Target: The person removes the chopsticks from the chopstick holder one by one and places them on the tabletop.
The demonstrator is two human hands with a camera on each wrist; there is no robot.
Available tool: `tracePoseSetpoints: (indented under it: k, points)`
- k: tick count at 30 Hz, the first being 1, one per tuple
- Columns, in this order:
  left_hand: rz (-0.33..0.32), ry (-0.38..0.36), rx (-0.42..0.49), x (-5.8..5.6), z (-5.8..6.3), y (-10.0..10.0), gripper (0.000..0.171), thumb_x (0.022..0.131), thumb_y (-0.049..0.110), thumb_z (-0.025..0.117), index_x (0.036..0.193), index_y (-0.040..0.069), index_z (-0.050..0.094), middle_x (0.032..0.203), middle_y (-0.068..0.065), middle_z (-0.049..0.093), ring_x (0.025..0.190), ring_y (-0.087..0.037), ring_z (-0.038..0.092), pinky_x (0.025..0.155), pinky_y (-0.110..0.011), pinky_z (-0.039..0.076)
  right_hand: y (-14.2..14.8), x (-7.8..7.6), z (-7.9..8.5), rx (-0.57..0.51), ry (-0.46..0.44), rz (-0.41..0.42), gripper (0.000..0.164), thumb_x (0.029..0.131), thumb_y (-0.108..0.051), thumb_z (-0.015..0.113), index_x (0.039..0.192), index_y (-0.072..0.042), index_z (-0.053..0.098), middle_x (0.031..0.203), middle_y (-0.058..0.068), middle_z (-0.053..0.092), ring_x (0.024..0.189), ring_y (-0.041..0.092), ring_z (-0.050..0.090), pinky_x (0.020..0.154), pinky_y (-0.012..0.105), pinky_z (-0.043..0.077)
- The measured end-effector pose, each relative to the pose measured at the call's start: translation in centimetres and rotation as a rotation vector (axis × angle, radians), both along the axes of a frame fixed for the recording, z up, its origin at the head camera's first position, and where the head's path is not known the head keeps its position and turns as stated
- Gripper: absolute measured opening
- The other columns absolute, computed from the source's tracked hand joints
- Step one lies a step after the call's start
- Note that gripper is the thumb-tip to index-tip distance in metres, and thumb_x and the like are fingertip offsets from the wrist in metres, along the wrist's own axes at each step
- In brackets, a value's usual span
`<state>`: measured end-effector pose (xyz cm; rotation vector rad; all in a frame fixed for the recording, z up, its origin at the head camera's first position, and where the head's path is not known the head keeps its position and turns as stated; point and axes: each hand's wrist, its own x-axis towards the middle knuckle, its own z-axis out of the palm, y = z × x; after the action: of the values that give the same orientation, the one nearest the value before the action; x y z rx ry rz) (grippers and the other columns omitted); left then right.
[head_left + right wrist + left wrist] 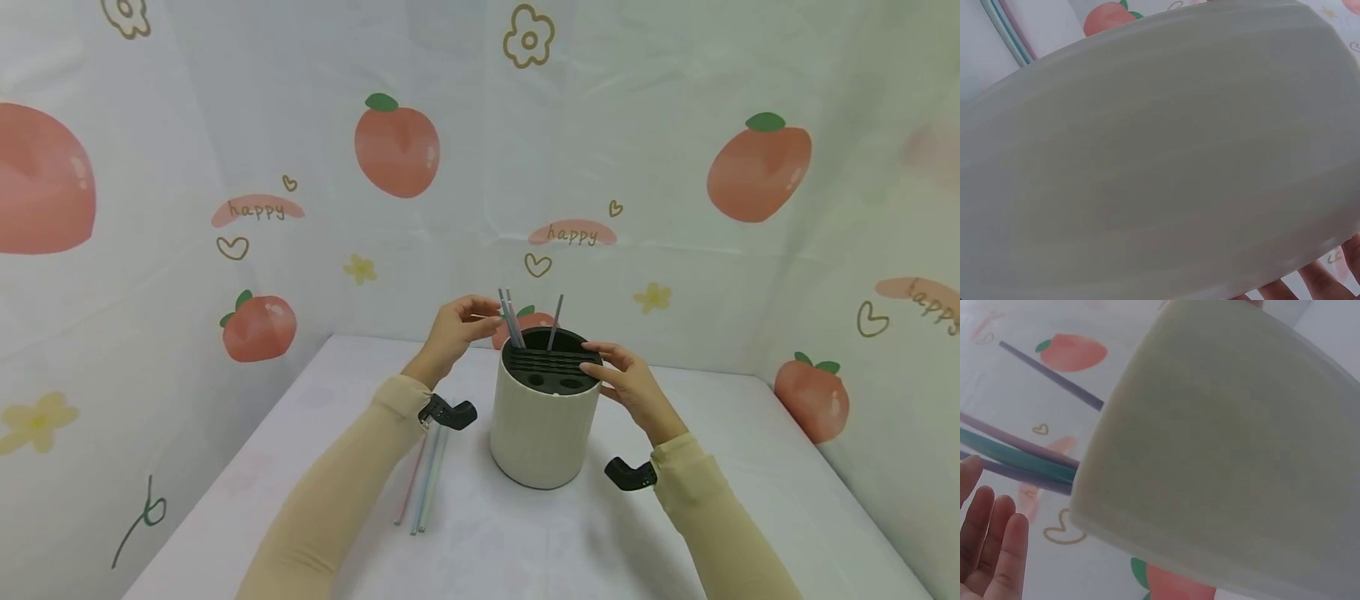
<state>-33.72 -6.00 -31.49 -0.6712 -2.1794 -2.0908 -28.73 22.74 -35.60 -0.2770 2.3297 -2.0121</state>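
A cream, ribbed pen holder (543, 429) with a black slotted insert (551, 361) stands upright on the white table. Several thin coloured straws (512, 321) lean together at its left rear, and a single purple straw (556, 322) stands apart towards the right. My left hand (467, 323) is beside the leaning bunch; in the left wrist view its fingers (1007, 550) are spread and fairly straight, and whether one touches a straw I cannot tell. With its fingers bent over the right rim, my right hand (630, 379) holds the pen holder, part of them hidden behind its wall.
Pink, blue and green straws (429, 483) lie on the table (517, 542) left of the holder, partly under my left wrist. A white cloth (465, 225) printed with peaches hangs behind and at both sides. Each wrist carries a black camera mount (632, 475).
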Motion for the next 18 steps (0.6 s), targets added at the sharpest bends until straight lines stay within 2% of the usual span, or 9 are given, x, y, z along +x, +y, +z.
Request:
tracePoseSetpoints:
  k: [4,10,16,18]
  points:
    - [-0.007,-0.001,-0.028,-0.1,-0.2,0.6,0.024,0.09,0.007,0.068,0.111,-0.003,0.062,0.101,0.0,0.063,0.091,-0.012,0.062,0.085,-0.027,0.055,-0.1,-0.1,0.0,-0.014,-0.002,0.003,0.058,0.094,-0.022,0.065,0.142,-0.001,0.041,0.154,0.016,0.029,0.138,0.029,0.033,0.112,0.054,0.034]
    - [-0.014,0.003,-0.023,0.0,-0.6,1.0,0.02,0.089,0.007,0.069,0.107,-0.001,0.064,0.099,0.0,0.062,0.089,-0.011,0.062,0.088,-0.038,0.055,-0.1,-0.1,-0.1,-0.012,-0.005,-0.001,0.058,0.094,-0.022,0.065,0.142,-0.001,0.041,0.154,0.016,0.028,0.139,0.032,0.031,0.113,0.056,0.031]
    - [-0.01,0.007,-0.001,-0.2,-1.0,1.4,0.021,0.089,0.005,0.069,0.107,-0.004,0.063,0.095,0.0,0.063,0.086,-0.009,0.061,0.08,-0.026,0.055,0.0,0.0,0.0,-0.007,-0.002,0.0,0.057,0.094,-0.022,0.064,0.142,-0.002,0.04,0.155,0.015,0.028,0.14,0.031,0.03,0.113,0.056,0.031]
    - [-0.004,0.011,0.002,-0.2,-1.0,1.5,0.02,0.089,0.004,0.069,0.106,-0.004,0.063,0.094,0.0,0.064,0.086,-0.009,0.061,0.081,-0.026,0.055,0.0,0.1,0.0,-0.005,0.0,0.002,0.057,0.095,-0.022,0.064,0.143,-0.002,0.04,0.155,0.016,0.027,0.141,0.031,0.029,0.113,0.056,0.031]
